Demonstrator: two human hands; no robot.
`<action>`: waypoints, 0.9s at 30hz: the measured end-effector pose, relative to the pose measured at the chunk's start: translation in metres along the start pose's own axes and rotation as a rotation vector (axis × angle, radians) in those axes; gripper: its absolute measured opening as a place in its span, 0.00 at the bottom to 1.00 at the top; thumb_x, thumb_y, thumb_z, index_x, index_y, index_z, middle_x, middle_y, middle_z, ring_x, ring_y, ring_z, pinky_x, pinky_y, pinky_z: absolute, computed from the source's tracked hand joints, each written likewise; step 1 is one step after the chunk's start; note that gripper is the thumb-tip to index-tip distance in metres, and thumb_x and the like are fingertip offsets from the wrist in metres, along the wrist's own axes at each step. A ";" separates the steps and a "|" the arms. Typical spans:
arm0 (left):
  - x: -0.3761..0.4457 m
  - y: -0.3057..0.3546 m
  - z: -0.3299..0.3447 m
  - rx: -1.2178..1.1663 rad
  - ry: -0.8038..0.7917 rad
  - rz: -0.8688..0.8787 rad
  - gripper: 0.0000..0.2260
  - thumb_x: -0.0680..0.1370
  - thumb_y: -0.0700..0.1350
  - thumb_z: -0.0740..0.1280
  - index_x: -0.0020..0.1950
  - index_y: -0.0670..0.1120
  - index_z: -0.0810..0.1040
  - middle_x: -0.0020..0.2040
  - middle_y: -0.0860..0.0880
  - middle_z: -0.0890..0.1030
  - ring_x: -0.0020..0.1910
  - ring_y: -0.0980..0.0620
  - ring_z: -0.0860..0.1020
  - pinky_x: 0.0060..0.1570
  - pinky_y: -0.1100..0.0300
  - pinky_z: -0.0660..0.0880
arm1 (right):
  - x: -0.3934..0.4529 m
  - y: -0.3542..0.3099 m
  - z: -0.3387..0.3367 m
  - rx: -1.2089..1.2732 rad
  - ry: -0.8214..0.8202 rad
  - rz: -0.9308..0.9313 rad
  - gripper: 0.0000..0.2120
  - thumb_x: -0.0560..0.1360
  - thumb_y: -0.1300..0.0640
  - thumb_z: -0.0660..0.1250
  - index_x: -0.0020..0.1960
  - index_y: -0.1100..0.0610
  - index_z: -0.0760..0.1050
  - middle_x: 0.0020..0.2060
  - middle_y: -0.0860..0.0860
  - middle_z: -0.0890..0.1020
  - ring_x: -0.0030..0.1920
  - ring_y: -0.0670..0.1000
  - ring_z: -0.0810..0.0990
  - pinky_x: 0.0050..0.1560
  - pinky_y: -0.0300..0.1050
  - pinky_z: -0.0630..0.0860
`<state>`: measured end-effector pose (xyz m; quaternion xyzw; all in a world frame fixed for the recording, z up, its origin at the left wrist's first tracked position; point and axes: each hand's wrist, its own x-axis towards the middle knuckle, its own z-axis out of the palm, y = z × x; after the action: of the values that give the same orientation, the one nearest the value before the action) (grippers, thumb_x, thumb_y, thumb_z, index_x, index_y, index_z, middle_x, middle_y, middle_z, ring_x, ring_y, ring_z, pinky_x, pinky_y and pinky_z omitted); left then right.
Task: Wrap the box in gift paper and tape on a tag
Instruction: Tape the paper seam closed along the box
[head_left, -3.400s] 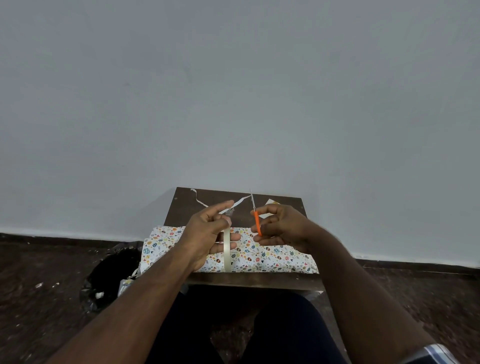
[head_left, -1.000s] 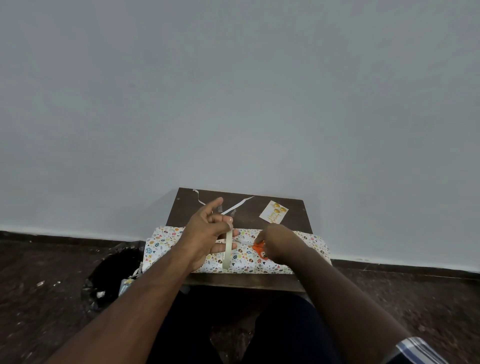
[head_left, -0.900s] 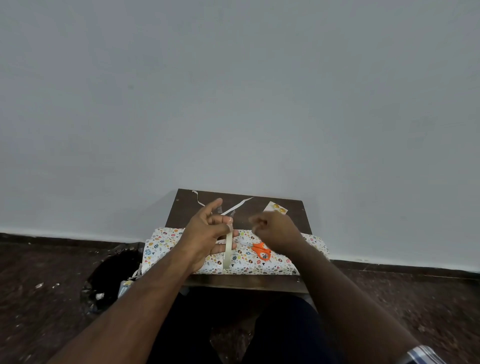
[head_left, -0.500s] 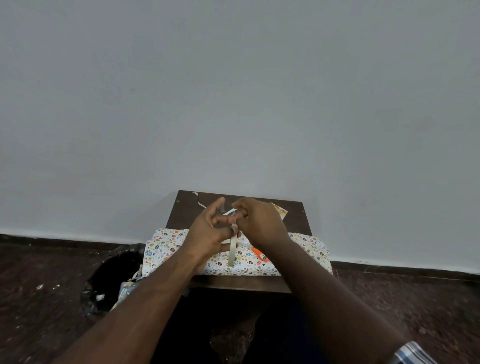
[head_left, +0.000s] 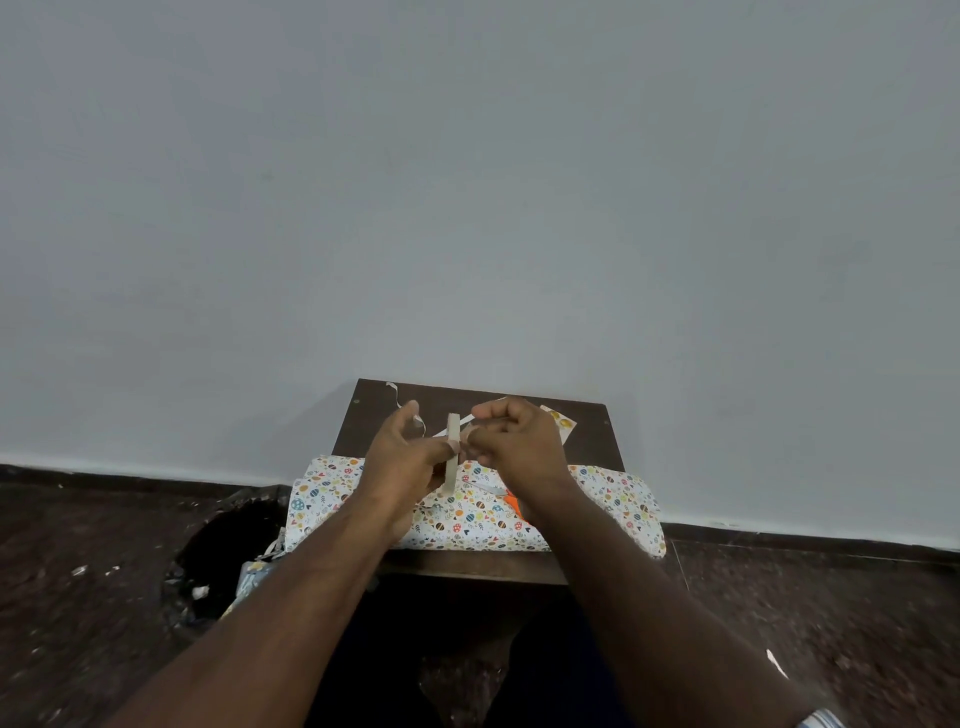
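The long box wrapped in white paper printed with small coloured ornaments (head_left: 597, 506) is lying flat across the near edge of the small dark brown wooden table (head_left: 374, 415), its ends overhanging both sides; above the middle of the box the left hand (head_left: 402, 457) is holding a thin cream-coloured roll of tape (head_left: 452, 452) on edge, fingers curled through and around the ring; just beside it the right hand (head_left: 519, 441) is sitting with fingers curled, fingertips pinched at the roll's rim, though whether a tape end is lying between them I cannot tell; orange-handled scissors (head_left: 511, 503) are lying on top of the box, partly hidden under the right wrist; beyond the box, at the table's far right, a small white tag with yellow marks (head_left: 562, 420) is lying flat; a narrow white paper strip (head_left: 394, 391) is curling at the far left of the table; left of the box, down on the dark floor, a black bag holding scraps (head_left: 223, 551) is sitting open.
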<state>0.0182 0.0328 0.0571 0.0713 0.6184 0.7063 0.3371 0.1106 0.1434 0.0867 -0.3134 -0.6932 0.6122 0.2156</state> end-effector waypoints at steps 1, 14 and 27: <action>0.001 0.000 -0.001 -0.048 -0.001 -0.017 0.41 0.70 0.36 0.76 0.79 0.54 0.64 0.66 0.41 0.79 0.55 0.40 0.85 0.58 0.41 0.81 | -0.001 0.000 0.000 0.046 0.001 0.020 0.11 0.71 0.69 0.71 0.51 0.58 0.80 0.40 0.57 0.86 0.37 0.52 0.86 0.43 0.49 0.83; 0.004 0.003 0.000 -0.277 0.030 -0.096 0.30 0.76 0.31 0.70 0.75 0.49 0.68 0.64 0.40 0.80 0.48 0.44 0.86 0.40 0.53 0.83 | -0.002 0.034 -0.005 -0.358 -0.146 -0.084 0.12 0.72 0.49 0.77 0.54 0.48 0.85 0.49 0.42 0.86 0.48 0.42 0.84 0.53 0.51 0.82; 0.011 -0.017 -0.020 -0.071 -0.010 -0.237 0.24 0.79 0.30 0.67 0.70 0.51 0.76 0.61 0.45 0.81 0.53 0.45 0.84 0.55 0.49 0.81 | 0.082 0.064 -0.056 -1.050 -0.045 -0.085 0.15 0.78 0.64 0.67 0.62 0.54 0.83 0.55 0.54 0.86 0.48 0.52 0.83 0.54 0.46 0.80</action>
<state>0.0060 0.0228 0.0331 -0.0107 0.5955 0.6825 0.4235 0.1009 0.2440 0.0259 -0.3375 -0.9232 0.1797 0.0394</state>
